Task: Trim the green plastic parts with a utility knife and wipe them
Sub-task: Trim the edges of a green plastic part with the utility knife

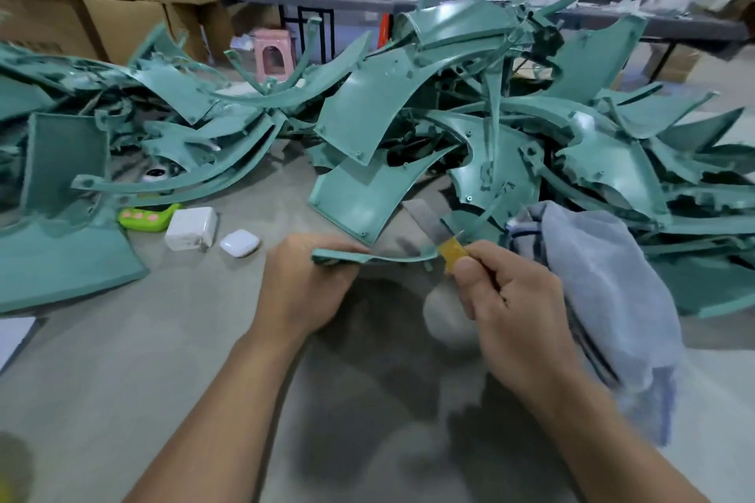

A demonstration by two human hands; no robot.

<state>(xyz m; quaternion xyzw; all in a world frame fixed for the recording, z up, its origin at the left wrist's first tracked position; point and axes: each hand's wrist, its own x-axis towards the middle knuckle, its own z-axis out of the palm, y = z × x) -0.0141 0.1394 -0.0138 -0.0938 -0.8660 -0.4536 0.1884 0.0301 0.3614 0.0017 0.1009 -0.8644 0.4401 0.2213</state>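
Left hand (302, 286): grip curled round thin curved green plastic strip (359, 256).
Right hand (510, 298): grip pinching yellow utility knife (454, 253), frame centre.

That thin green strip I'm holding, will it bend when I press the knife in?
Probably bends: the green strip is thin and bows between left hand and utility knife. Likely light too; one hand carries it.

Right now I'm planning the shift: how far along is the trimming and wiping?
Done: no finished stack can be told apart. In hand: the left hand holds a curved green strip while the right hand holds the yellow utility knife at its end. Left: wiping, with the grey cloth lying beside the right hand, and a large pile of green parts behind.
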